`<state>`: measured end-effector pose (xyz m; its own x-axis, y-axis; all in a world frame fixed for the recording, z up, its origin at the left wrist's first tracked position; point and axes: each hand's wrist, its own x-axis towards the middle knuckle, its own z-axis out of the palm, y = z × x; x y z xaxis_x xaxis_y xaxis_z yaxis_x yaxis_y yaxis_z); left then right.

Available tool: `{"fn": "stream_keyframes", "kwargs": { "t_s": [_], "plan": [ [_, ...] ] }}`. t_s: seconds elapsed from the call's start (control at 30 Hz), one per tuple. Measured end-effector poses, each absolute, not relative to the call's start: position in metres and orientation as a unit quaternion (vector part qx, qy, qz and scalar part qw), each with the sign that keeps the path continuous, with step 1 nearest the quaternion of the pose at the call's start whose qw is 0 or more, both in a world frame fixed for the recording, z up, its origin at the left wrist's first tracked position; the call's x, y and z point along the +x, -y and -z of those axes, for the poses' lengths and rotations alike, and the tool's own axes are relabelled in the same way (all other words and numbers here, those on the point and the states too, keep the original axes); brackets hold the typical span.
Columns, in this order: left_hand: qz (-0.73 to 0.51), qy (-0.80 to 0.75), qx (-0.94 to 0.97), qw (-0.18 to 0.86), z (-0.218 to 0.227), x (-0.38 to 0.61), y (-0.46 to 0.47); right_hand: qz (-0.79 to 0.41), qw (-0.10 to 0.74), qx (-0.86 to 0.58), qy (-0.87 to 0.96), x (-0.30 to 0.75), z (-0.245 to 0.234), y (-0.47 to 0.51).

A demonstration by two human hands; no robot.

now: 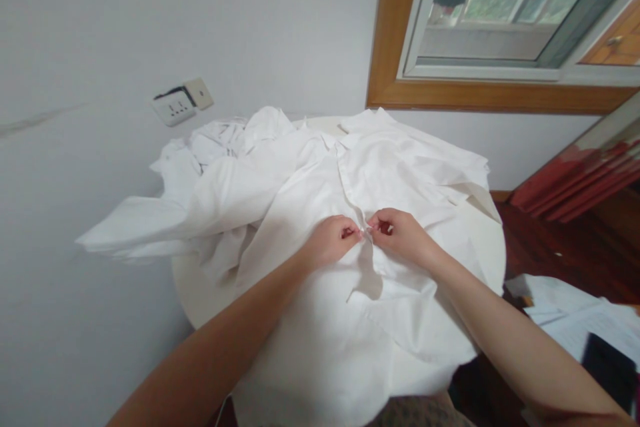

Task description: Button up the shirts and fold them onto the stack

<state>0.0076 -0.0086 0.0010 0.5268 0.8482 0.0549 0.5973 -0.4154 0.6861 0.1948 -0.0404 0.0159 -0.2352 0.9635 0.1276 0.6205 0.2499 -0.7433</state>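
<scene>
shirt (310, 310): was spread across the table (189, 287).
left hand (333, 240): pinched the shirt front above the table, fingertips together.
right hand (397, 233): pinched it likewise, just beside the left.
socket (175, 107): sat behind the table, leftward.
papers (555, 300): lay right of the table.

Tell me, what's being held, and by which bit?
A white shirt: the left grip and right grip both pinch its front edges, partway down from the collar.
</scene>
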Motion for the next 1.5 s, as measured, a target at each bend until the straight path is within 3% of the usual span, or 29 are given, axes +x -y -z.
{"fn": "stream_keyframes", "kwargs": {
  "t_s": [0.37,0.67,1.03,1.33,1.5],
  "plan": [
    [-0.207,-0.427,0.821,0.316,0.004,0.004,0.005,-0.307,0.265,-0.53,0.745,0.192,-0.014,0.042],
    [-0.204,-0.427,0.822,0.316,0.001,0.005,0.006,-0.388,0.28,-0.519,0.708,0.194,-0.013,0.042],
    [-0.206,-0.431,0.822,0.31,0.006,0.004,0.005,-0.391,0.301,-0.537,0.685,0.19,-0.016,0.043],
    [-0.209,-0.439,0.823,0.294,0.006,0.004,0.007,-0.579,0.294,-0.474,0.594,0.2,-0.019,0.039],
    [-0.199,-0.438,0.831,0.278,0.005,0.004,0.007,-0.564,0.324,-0.494,0.577,0.196,-0.011,0.035]
  ]
}}
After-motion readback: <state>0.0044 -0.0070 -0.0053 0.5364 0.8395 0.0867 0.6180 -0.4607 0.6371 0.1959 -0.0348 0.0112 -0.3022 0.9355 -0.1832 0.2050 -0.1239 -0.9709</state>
